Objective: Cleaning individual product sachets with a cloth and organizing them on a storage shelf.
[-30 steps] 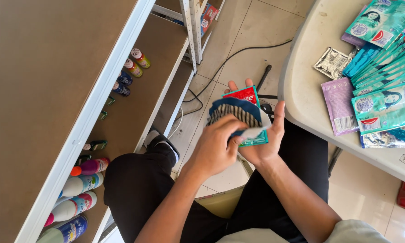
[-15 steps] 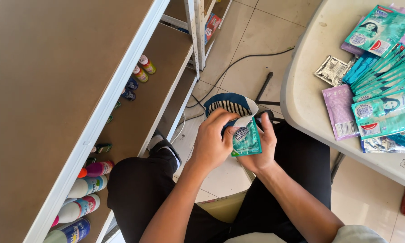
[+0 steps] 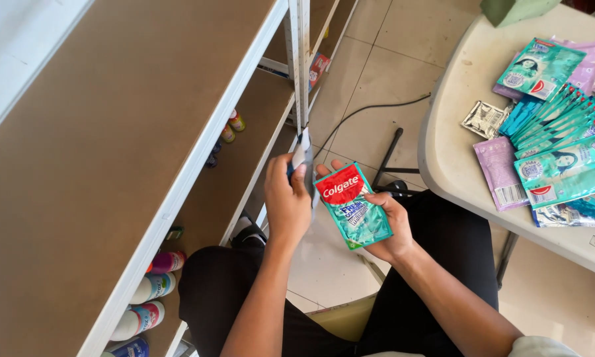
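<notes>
My right hand point(image 3: 389, 225) holds a flat teal sachet with a red top point(image 3: 352, 205) at lap height, face up. My left hand point(image 3: 287, 201) is closed on a striped cloth point(image 3: 302, 157), held edge-on just left of the sachet, close to the white shelf upright point(image 3: 302, 73). The two hands are side by side and nearly touching. I sit with dark trousers between the shelf unit and a table.
A brown shelf board point(image 3: 112, 152) with white frame fills the left; small bottles point(image 3: 149, 304) stand on lower shelves. A white table point(image 3: 456, 152) at right carries several teal and purple sachets point(image 3: 555, 132). A black cable point(image 3: 370, 112) lies on the tiled floor.
The hands have come apart: the sachet, earlier wrapped in the cloth, now lies uncovered in my right hand, and my left hand has drawn the cloth away to the left.
</notes>
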